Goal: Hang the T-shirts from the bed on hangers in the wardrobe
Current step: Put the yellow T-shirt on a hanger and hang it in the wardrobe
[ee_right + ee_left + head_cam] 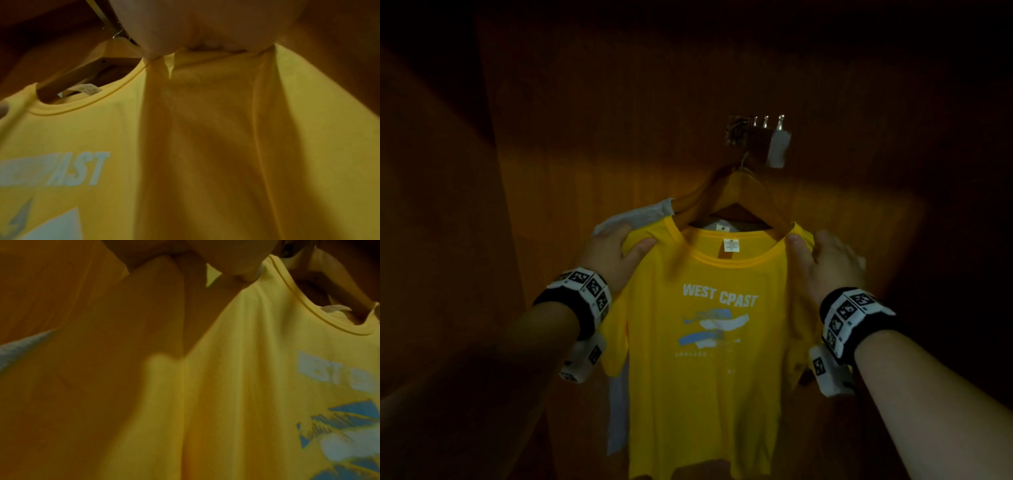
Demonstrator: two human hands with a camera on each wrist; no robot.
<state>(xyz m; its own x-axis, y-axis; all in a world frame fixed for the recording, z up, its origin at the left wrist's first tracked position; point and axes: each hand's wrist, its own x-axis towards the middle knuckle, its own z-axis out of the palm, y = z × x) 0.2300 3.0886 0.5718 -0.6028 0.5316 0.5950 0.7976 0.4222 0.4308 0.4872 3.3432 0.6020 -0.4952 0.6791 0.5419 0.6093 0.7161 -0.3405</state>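
Observation:
A yellow T-shirt (pixel 709 359) with white "WEST" lettering hangs on a wooden hanger (pixel 743 195) inside the dark wardrobe. The hanger's hook goes up to a metal pull-out rail (pixel 760 132). My left hand (pixel 616 250) grips the shirt's left shoulder, thumb in front. My right hand (pixel 822 257) grips the right shoulder the same way. Behind the yellow shirt hangs a grey T-shirt (pixel 633 216) on a second wooden hanger. The left wrist view shows the yellow shirt (pixel 257 386) and its collar close up. In the right wrist view the yellow shirt (pixel 205 146) bunches under my palm.
Brown wooden wardrobe walls (pixel 585 120) close in at the back and on the left side (pixel 431 240). A pale tag or cloth (pixel 779 147) hangs at the rail's front end. The space is dim, lit mostly around the shirts.

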